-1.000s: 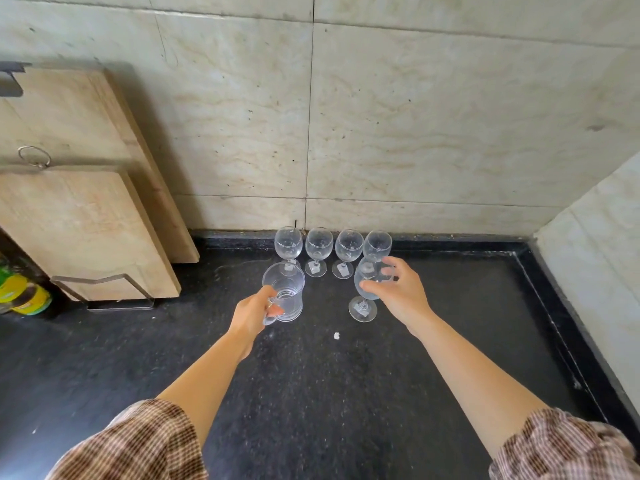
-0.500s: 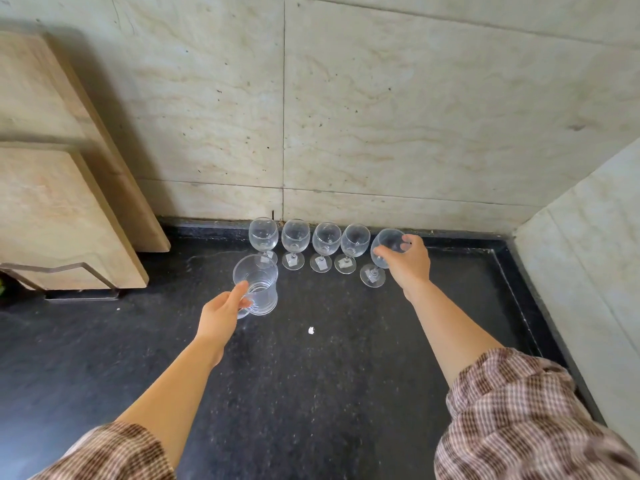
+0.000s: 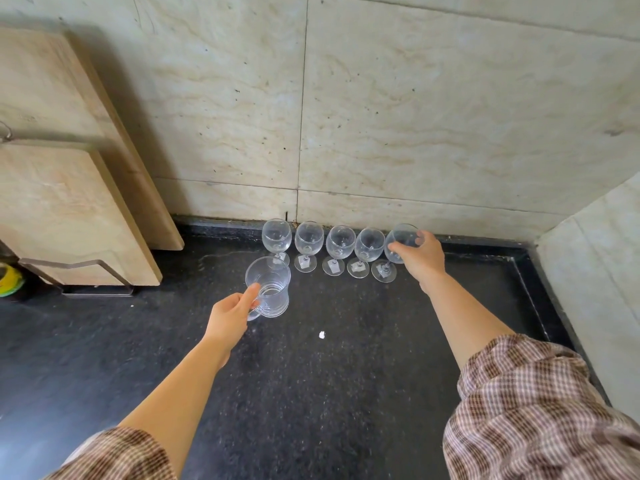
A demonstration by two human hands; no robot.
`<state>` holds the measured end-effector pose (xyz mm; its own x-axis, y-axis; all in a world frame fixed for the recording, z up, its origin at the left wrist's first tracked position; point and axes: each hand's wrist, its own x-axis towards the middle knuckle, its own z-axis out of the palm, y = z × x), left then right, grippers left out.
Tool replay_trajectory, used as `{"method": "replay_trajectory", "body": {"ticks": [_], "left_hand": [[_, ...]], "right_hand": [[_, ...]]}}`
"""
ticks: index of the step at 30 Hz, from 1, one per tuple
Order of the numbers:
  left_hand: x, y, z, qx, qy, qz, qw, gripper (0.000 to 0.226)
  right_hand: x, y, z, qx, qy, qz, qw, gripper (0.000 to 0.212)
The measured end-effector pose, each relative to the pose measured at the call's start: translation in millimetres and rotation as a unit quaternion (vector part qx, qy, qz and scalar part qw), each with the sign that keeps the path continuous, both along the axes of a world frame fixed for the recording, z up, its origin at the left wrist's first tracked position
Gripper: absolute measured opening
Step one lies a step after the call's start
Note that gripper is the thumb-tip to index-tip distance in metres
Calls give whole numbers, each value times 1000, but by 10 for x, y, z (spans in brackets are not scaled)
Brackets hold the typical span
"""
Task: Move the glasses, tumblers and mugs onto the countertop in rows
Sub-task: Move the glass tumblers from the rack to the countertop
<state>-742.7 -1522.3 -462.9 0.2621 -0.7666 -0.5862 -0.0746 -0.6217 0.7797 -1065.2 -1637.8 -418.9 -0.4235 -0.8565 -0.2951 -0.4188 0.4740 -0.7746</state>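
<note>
Several clear stemmed wine glasses (image 3: 309,241) stand in a row along the back wall on the black countertop (image 3: 311,393). My right hand (image 3: 420,259) grips the bowl of the rightmost wine glass (image 3: 398,239), whose foot rests at the right end of that row. A clear glass mug (image 3: 270,287) stands in front of the leftmost wine glass. My left hand (image 3: 230,315) holds the mug by its handle, thumb against its side.
Two wooden cutting boards (image 3: 69,209) lean against the wall at the left in a metal rack (image 3: 86,271). A yellow-green object (image 3: 10,280) sits at the far left edge. A small white speck (image 3: 322,335) lies mid-counter. A side wall (image 3: 595,289) bounds the counter on the right.
My right hand has carried the wine glass back and to the right, setting it at the right end of the row. The mug in my left hand has settled lower, in front of the row.
</note>
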Motion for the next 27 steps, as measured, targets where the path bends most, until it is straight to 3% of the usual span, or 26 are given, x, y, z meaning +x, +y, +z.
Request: {"method": "replay_trajectory", "body": {"ticks": [5, 9, 12, 16, 21, 27], "left_hand": [[-8, 7, 10, -7, 6, 3, 1000, 49], [-56, 52, 34, -12, 5, 19, 1000, 47], [-95, 68, 90, -6, -32, 28, 999, 48], [-208, 114, 152, -2, -72, 60, 996, 50], [-345, 179, 175, 29, -65, 91, 993, 57], [-168, 317, 457, 20, -117, 13, 993, 52]], "right_hand": [[36, 66, 87, -26, 95, 19, 995, 77], [194, 259, 208, -124, 162, 29, 979, 56], [422, 430, 281, -139, 155, 77, 975, 39], [822, 678, 272, -114, 93, 155, 977, 47], [1217, 908, 157, -81, 82, 265, 957, 46], [1425, 1010, 269, -87, 110, 334, 932, 45]]}}
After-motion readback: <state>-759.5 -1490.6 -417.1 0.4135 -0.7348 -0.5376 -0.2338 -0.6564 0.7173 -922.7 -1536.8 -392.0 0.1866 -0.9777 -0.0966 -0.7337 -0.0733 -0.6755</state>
